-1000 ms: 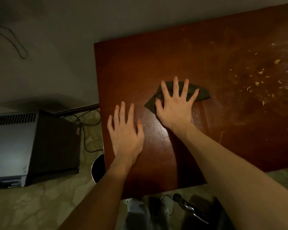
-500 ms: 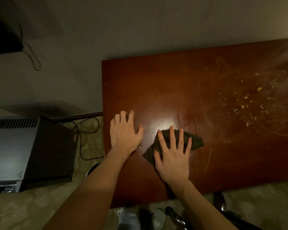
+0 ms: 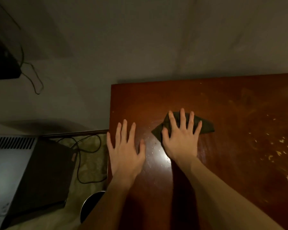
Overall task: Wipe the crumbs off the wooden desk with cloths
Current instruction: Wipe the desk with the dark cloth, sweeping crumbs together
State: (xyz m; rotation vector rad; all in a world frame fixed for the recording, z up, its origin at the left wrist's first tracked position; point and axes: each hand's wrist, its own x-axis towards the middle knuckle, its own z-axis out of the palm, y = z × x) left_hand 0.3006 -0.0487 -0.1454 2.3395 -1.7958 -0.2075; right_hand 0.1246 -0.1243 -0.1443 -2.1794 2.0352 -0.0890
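Fingers spread, the right hand (image 3: 181, 145) presses the cloth (image 3: 206, 127) on the worktop (image 3: 189, 97); the crumbs (image 3: 279, 146) at right seem unwiped.

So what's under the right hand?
The right hand presses flat on a dark folded cloth lying on the reddish-brown wooden desk. Whatever lies beneath the cloth is hidden.

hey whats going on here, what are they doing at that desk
A person is wiping crumbs off a wooden desk. Their right hand presses flat on a dark cloth, fingers spread. Their left hand lies flat on the bare wood near the desk's left edge and holds nothing. Most of the crumbs are scattered to the right of the cloth, not yet wiped away.
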